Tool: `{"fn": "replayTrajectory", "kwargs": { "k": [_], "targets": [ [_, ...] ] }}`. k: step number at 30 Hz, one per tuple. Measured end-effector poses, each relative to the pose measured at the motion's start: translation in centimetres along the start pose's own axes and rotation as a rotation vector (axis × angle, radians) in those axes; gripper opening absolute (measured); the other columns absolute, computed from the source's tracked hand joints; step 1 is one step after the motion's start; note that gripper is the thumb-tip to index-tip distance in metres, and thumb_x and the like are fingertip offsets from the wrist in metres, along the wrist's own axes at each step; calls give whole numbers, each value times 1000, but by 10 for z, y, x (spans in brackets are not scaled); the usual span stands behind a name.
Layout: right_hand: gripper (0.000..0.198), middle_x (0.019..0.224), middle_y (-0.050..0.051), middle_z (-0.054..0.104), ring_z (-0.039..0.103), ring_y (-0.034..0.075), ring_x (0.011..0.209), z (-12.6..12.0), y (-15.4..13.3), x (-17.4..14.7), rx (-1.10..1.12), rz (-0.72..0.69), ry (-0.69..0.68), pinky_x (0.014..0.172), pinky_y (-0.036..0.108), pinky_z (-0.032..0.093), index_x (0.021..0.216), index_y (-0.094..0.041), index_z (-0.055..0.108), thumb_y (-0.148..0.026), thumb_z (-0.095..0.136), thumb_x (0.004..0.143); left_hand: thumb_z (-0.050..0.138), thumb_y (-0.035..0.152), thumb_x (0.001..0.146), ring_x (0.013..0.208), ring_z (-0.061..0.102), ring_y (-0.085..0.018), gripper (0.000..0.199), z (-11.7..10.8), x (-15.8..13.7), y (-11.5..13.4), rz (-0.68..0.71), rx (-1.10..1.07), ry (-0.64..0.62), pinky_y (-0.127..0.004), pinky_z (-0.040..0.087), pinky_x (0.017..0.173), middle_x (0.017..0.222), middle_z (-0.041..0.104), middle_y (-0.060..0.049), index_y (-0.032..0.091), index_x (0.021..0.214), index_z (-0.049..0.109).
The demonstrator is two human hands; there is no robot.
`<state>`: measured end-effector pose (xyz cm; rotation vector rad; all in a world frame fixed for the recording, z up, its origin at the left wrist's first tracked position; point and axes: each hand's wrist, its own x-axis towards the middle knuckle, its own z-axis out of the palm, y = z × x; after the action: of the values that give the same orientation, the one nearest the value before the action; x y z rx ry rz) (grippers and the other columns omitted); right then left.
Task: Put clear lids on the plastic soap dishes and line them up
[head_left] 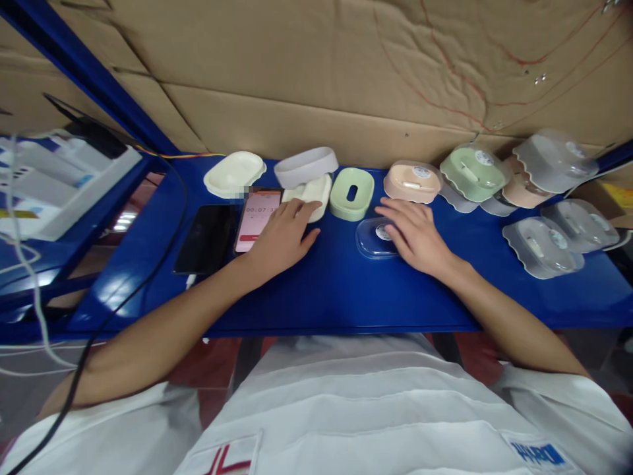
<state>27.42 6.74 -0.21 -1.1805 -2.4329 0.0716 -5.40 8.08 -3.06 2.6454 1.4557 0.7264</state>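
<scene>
My left hand (283,236) rests with fingers stretched out over a cream plastic dish piece (324,191), its fingertips at the near side and the thumb apart. My right hand (414,231) is open, fingers spread, above a transparent oval lid (372,239) with a round label; the hand covers the lid's right part, and I cannot tell if they touch. Between the hands sits a green oval holder (351,185) with a slot in its base. A grey oval ring-shaped piece (306,166) leans behind the cream piece. Farther left lies a cream tray (235,173).
A lit phone (253,221) shows a timer, beside a dark phone (205,239) with a white cable. A lidded peach soap box (413,179), a green one (475,173) and several grey ones (542,245) stand on the right of the blue table (316,297). Cardboard (297,79) walls the back.
</scene>
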Motion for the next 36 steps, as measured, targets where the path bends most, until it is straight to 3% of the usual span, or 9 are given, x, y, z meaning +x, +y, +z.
{"fn": "replayTrajectory", "kwargs": {
  "k": [4, 9, 11, 14, 18, 24, 28, 32, 36],
  "targets": [
    [55, 173, 12, 44, 40, 32, 161, 9, -8, 0, 30, -82, -127, 128, 58, 29, 166, -27, 44, -44, 32, 116, 54, 24, 106, 112, 67, -32, 28, -9, -1, 12, 64, -48, 29, -50, 58, 101, 119, 67, -14, 18, 131, 65],
    [54, 154, 16, 63, 54, 34, 147, 15, 4, 2, 45, -38, -101, 122, 57, 35, 160, -24, 50, -49, 38, 114, 59, 31, 105, 100, 66, -26, 14, -18, -7, 22, 139, -97, 45, -42, 58, 94, 107, 64, -9, 20, 109, 68],
    [55, 145, 17, 66, 59, 36, 138, 14, 8, 2, 27, 7, -40, 117, 57, 40, 155, -23, 55, -54, 43, 112, 63, 38, 105, 95, 65, -25, 20, -20, -10, 25, 167, -115, -5, -40, 57, 90, 102, 62, -8, 20, 95, 66],
    [54, 144, 17, 66, 60, 37, 135, 13, 12, 2, -12, 102, 32, 110, 54, 44, 151, -22, 60, -56, 44, 111, 67, 44, 104, 92, 63, -24, 30, -21, -14, 27, 257, -165, -174, -38, 55, 87, 96, 63, -6, 20, 86, 62],
    [51, 143, 14, 69, 60, 36, 133, 12, 18, 4, -45, 173, 29, 106, 51, 44, 141, -23, 69, -57, 47, 110, 67, 35, 103, 98, 62, -23, 21, -24, -15, 30, 381, -260, -349, -36, 53, 92, 101, 63, -6, 20, 89, 62],
    [46, 115, 14, 77, 65, 39, 116, 9, 33, 1, -215, 240, 114, 97, 53, 48, 119, -22, 82, -61, 63, 103, 64, 24, 96, 106, 64, -26, 9, -23, -12, 26, 408, -240, -283, -46, 53, 107, 112, 65, -9, 19, 89, 62],
    [35, 114, 12, 78, 71, 33, 113, -1, 39, 0, -142, 139, 164, 99, 52, 53, 115, -21, 82, -45, 56, 110, 64, 33, 100, 112, 65, -28, 13, -20, -11, 20, 342, -225, -232, -46, 56, 105, 117, 66, -10, 20, 100, 63],
    [27, 124, 13, 77, 73, 29, 122, -15, 19, -2, 18, -38, 232, 104, 46, 57, 123, -21, 78, -35, 58, 110, 68, 36, 100, 121, 65, -30, 33, -16, -12, 18, 251, -229, -206, -45, 58, 104, 130, 62, -13, 19, 127, 60],
    [22, 126, 8, 80, 74, 26, 122, -14, -10, -6, 37, -204, 188, 112, 47, 55, 125, -25, 76, -30, 62, 109, 76, 37, 96, 129, 60, -34, 50, -14, -11, 17, 263, -173, -27, -50, 56, 110, 141, 54, -18, 19, 138, 56]
  ]
}}
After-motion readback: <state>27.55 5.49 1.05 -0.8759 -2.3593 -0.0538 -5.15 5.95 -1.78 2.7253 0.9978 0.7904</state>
